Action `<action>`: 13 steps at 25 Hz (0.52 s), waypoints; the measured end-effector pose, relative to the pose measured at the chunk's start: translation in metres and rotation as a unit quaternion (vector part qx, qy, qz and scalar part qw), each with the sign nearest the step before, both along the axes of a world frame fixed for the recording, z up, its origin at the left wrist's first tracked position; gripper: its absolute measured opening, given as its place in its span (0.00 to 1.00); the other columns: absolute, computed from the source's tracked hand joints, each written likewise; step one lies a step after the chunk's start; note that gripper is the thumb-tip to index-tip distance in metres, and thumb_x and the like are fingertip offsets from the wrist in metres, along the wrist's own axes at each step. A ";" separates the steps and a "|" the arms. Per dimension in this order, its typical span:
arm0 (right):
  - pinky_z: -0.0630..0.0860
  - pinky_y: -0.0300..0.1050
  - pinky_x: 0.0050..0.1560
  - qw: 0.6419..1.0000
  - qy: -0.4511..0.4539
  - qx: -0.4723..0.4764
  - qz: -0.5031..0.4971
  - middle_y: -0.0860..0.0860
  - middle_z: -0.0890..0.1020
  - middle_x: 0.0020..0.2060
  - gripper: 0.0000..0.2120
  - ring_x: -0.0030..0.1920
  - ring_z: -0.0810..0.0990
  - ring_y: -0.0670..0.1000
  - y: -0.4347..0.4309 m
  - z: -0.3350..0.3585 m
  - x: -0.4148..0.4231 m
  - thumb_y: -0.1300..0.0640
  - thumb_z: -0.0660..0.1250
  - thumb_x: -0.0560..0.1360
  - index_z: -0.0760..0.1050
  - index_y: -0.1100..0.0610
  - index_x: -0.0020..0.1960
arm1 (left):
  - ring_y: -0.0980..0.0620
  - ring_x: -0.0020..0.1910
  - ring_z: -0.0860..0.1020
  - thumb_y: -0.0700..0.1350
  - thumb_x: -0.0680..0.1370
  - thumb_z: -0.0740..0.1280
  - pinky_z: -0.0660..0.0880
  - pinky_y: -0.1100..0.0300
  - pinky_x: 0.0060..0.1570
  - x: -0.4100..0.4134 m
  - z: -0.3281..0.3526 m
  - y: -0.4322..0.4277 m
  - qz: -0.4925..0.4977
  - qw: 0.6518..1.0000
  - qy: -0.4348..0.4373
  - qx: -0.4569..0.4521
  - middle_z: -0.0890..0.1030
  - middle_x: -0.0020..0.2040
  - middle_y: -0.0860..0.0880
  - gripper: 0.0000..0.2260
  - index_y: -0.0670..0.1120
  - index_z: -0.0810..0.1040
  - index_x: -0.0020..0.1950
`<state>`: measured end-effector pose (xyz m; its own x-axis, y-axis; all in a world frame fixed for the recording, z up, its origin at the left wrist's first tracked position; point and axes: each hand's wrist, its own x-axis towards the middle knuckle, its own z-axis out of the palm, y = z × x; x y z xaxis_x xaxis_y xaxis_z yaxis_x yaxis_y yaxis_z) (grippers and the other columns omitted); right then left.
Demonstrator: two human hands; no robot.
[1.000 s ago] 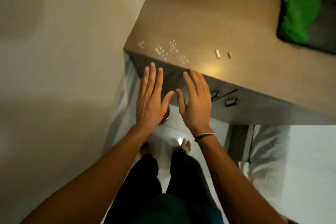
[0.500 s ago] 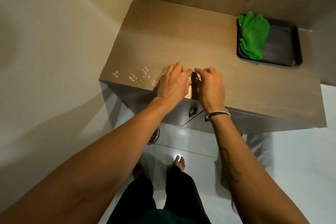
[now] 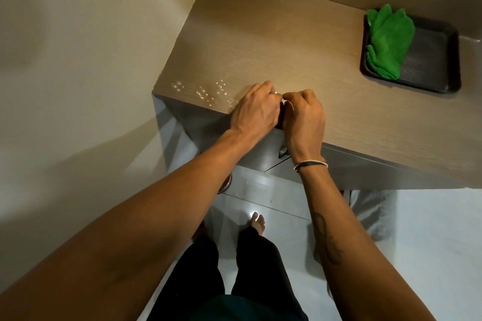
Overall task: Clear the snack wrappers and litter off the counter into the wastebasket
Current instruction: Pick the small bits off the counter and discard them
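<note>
My left hand (image 3: 257,107) and my right hand (image 3: 303,112) rest side by side on the front edge of the wood-grain counter (image 3: 260,34). Both have their fingers curled in, and their fingertips meet. A small pale bit shows between the fingertips. The two small litter pieces that lay at this spot are hidden under the hands. A scatter of shiny crumbs (image 3: 203,91) lies on the counter just left of my left hand. A sliver of the metal wastebasket rim (image 3: 226,185) shows on the floor beneath my left forearm.
A black tray (image 3: 433,60) with a folded green cloth (image 3: 386,39) sits at the counter's back right. Grey drawer fronts with a handle (image 3: 283,152) run below the counter edge. A wall closes the left side. My bare feet stand on the glossy floor.
My hands rose from in front of the drawers onto the counter, covered the two small litter pieces, and have now curled their fingers shut over that spot.
</note>
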<state>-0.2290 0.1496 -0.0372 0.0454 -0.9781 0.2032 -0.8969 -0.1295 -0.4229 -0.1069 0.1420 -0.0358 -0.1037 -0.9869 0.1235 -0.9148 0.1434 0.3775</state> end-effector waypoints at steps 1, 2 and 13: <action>0.72 0.45 0.43 1.000 -0.004 0.001 -0.010 0.57 0.82 0.54 0.11 0.50 0.81 0.58 0.005 -0.002 0.003 0.63 0.70 0.79 0.83 0.59 0.61 | 0.46 0.55 0.78 0.43 0.83 0.65 0.81 0.51 0.52 0.000 -0.001 0.001 -0.003 1.000 0.000 -0.004 0.79 0.55 0.45 0.10 0.42 0.84 0.57; 0.70 0.44 0.44 1.000 -0.010 0.000 -0.021 0.58 0.82 0.54 0.11 0.50 0.81 0.58 0.008 -0.003 0.004 0.64 0.70 0.79 0.83 0.59 0.61 | 0.46 0.56 0.78 0.43 0.83 0.65 0.81 0.51 0.51 0.000 -0.002 0.000 -0.005 1.000 -0.001 -0.008 0.79 0.55 0.45 0.09 0.43 0.84 0.57; 0.78 0.49 0.51 0.999 -0.029 -0.017 -0.032 0.58 0.83 0.55 0.10 0.54 0.82 0.58 0.010 0.000 -0.020 0.65 0.70 0.80 0.83 0.61 0.61 | 0.44 0.50 0.81 0.35 0.77 0.69 0.78 0.54 0.49 0.007 0.007 -0.003 0.011 0.999 0.017 -0.038 0.83 0.50 0.42 0.07 0.41 0.80 0.54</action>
